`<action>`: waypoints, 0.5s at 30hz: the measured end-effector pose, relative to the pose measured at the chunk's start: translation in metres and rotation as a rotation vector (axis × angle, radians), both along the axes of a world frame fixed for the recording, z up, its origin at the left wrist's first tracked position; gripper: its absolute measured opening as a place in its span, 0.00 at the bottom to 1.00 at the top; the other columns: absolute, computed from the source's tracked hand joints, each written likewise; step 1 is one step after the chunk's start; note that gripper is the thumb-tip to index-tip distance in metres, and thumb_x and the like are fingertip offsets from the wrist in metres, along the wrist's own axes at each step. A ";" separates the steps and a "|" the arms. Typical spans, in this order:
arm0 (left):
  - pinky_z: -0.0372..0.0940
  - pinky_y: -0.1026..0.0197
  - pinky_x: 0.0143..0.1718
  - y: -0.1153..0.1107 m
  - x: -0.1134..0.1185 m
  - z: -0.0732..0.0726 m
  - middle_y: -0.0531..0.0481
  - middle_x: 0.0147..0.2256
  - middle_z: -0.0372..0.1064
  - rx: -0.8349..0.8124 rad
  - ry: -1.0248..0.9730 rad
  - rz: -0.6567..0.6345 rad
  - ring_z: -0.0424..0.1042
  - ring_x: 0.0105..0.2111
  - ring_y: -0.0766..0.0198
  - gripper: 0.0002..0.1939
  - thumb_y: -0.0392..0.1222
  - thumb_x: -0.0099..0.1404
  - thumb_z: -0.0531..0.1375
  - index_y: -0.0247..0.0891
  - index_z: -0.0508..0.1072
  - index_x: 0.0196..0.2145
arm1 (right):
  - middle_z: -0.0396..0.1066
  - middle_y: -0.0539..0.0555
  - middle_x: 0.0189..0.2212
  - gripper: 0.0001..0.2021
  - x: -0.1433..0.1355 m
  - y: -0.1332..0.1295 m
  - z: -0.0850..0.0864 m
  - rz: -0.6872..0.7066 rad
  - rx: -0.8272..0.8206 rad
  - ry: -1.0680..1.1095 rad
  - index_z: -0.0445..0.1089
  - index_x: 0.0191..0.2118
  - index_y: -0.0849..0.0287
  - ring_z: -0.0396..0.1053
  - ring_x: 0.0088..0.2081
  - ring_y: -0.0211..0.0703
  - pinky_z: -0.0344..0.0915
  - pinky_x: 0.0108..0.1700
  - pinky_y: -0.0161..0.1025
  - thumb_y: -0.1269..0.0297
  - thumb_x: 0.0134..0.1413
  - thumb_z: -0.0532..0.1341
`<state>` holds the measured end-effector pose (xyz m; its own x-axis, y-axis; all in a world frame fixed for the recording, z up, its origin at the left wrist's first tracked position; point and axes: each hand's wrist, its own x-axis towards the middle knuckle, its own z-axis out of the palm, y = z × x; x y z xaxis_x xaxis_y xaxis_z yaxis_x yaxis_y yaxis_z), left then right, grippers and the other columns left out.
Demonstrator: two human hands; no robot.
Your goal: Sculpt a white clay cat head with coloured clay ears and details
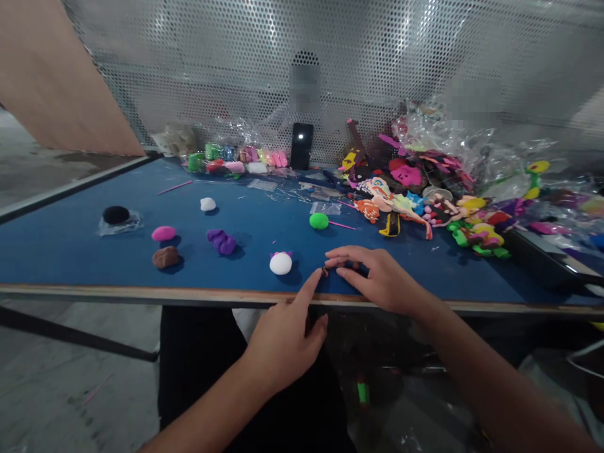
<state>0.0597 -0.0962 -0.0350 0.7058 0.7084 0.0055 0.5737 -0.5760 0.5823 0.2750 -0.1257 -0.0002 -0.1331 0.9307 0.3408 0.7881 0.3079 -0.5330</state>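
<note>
A small curled strip of brown clay (pixel 325 271) lies on the blue table near its front edge. The index fingertip of my left hand (pixel 287 340) is stretched out against it or right beside it, with the thumb held apart below. From the right, my right hand (pixel 377 277) reaches in low over the table, fingers extended and thumb apart. Its fingertips are close to the strip; whether they touch it I cannot tell. Another small brown bit shows partly under this hand. Left of the hands sits a white clay ball (pixel 280 263) with purple and pink pieces at its top.
Lumps of purple (pixel 221 241), brown (pixel 165 257), pink (pixel 163 233) and black clay (pixel 116 215) lie leftward. Beyond my hands is a green ball (pixel 319 221) on a pink stick. A phone (pixel 302 146) leans on the mesh wall; colourful clay figures (pixel 377 195) pile up at right.
</note>
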 end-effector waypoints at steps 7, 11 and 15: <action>0.58 0.60 0.27 -0.003 -0.002 -0.008 0.48 0.32 0.75 0.061 0.026 -0.018 0.73 0.27 0.56 0.34 0.47 0.71 0.50 0.42 0.42 0.70 | 0.79 0.53 0.48 0.19 -0.015 -0.011 -0.006 -0.136 0.021 0.045 0.69 0.54 0.53 0.74 0.53 0.49 0.69 0.54 0.47 0.75 0.60 0.56; 0.57 0.60 0.25 -0.004 -0.001 -0.008 0.50 0.29 0.74 0.066 0.025 -0.022 0.72 0.25 0.57 0.34 0.46 0.71 0.50 0.43 0.43 0.70 | 0.80 0.51 0.45 0.18 -0.019 -0.013 -0.008 -0.212 0.033 0.038 0.69 0.52 0.52 0.76 0.49 0.50 0.70 0.50 0.47 0.75 0.58 0.56; 0.55 0.60 0.25 -0.004 -0.001 -0.008 0.51 0.28 0.74 0.069 0.022 -0.021 0.72 0.25 0.56 0.33 0.46 0.71 0.50 0.42 0.44 0.70 | 0.81 0.51 0.43 0.17 -0.022 -0.015 -0.009 -0.240 0.035 0.049 0.69 0.51 0.52 0.77 0.47 0.50 0.71 0.47 0.45 0.75 0.57 0.57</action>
